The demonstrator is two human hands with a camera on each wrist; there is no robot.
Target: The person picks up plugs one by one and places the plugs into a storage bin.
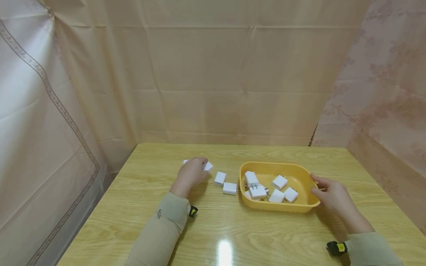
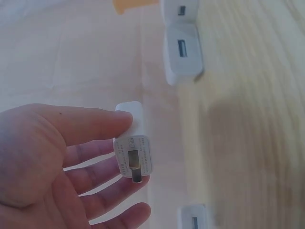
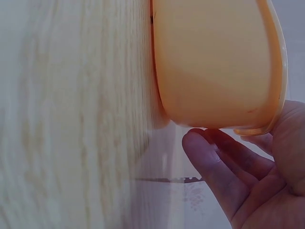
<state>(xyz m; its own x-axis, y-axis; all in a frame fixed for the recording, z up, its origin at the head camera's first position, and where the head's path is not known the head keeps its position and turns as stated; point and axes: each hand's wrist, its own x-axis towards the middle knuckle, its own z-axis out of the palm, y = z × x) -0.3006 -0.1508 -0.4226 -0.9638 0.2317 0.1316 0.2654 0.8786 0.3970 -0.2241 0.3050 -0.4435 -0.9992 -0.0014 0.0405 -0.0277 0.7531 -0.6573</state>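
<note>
My left hand (image 1: 192,173) pinches a white USB charger (image 2: 133,124) between thumb and fingers, its metal prongs showing in the left wrist view. Partly hidden behind that hand is another white charger (image 1: 185,161). Two more, an upright-looking charger (image 1: 220,178) and a charger on its side (image 1: 229,188), lie on the table between this hand and a yellow plastic basket (image 1: 279,208). Several white chargers (image 1: 279,182) lie inside the basket, mostly heaped at its left end. At the basket's right end my right hand (image 1: 334,194) grips the rim, with fingers against the outer wall.
The wood-grain table (image 1: 133,221) ends at a back edge in front of a beige cloth hanging (image 1: 213,74). Patterned cloth (image 1: 392,92) hangs on the right, and pale sheeting (image 1: 43,147) on the left. Light reflects off the table's front.
</note>
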